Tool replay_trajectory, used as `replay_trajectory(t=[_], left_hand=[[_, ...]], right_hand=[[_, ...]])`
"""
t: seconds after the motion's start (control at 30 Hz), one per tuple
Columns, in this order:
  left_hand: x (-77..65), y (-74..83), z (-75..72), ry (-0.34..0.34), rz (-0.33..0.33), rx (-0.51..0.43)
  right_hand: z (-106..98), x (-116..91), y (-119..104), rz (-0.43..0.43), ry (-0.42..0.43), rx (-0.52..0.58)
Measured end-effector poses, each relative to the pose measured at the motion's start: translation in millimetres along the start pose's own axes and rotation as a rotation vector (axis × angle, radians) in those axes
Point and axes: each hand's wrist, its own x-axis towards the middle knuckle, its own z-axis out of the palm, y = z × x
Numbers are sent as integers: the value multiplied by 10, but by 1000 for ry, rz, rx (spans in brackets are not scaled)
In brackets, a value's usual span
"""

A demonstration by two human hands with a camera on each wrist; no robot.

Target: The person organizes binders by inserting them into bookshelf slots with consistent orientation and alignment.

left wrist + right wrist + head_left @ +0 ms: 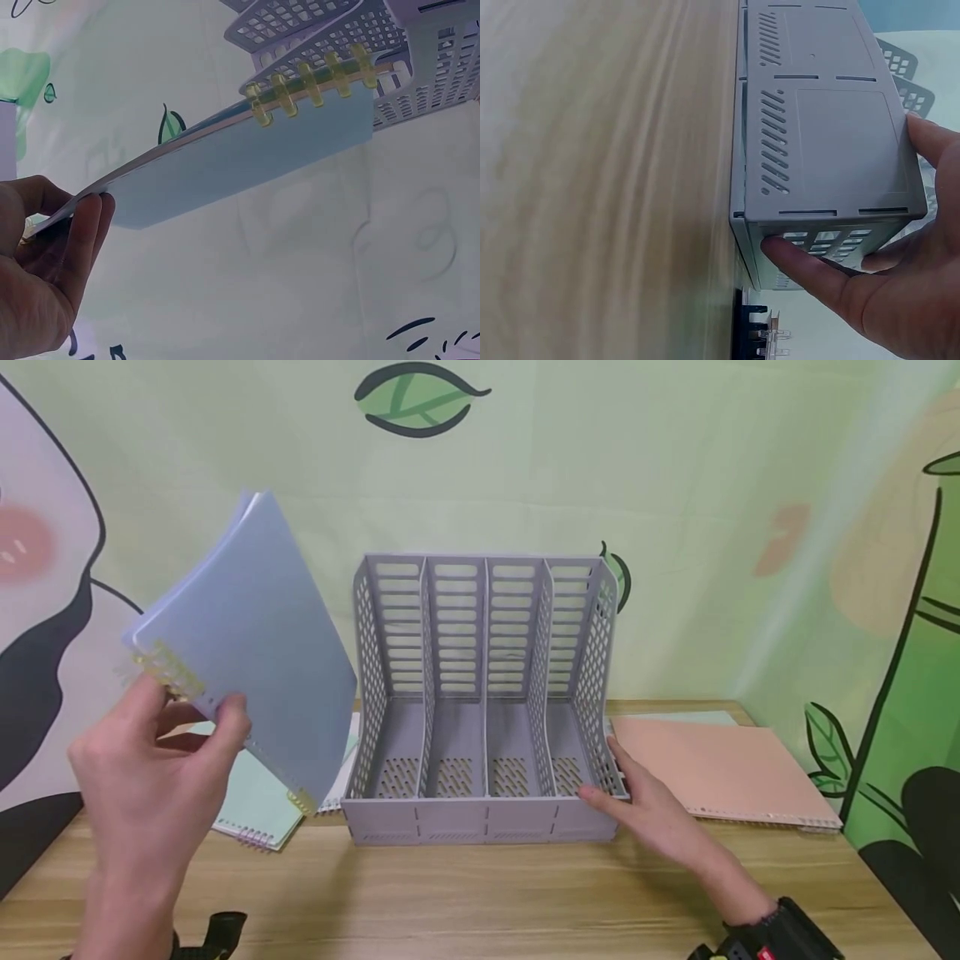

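Note:
A blue ring-bound notebook (pixel 270 618) with yellow plastic rings is held up at the left, pinched along its bound edge between my left thumb and fingers. My left hand (pixel 153 768) is raised above the table, and the notebook tilts with its lower corner near the organizer's left wall. In the left wrist view the notebook's rings (pixel 309 84) overlap the organizer. A grey file organizer (pixel 480 822) with four upright slots stands in the middle, bare inside. My right hand (pixel 652 814) grips its front right corner, thumb at the front lip and fingers along the side wall.
Left of the organizer, a mint-green spiral notebook (pixel 258 797) lies on the wooden table (pixel 480 902), partly behind the blue one. A peach notebook (pixel 727 768) lies on the right, over other paper. A printed green backdrop (pixel 675 485) hangs close behind.

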Motion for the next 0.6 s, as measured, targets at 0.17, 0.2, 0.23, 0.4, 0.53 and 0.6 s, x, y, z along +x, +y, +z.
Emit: replay_trajectory(t=[0.17,0.2,0.23,0.4,0.53,0.6], left_hand=[[-6,17,22,40,-30,-34],[-6,21,25,45,-34,-39],[-6,25,28,50,-36,-46],[-13,73,26,54,-33,-57],[-25,113,15,59,-30,-67],[-30,132,7,64,-30,-68]], right_hand=[[-25,-14,-26,36,-15,-5],[-33,-17,-30,39,-20,-5],[-40,-21,-33,41,-24,-4],[-73,-27,-34,34,-46,8],[-100,-25,-35,32,-65,37],[-111,-24,-35,32,-74,47]])
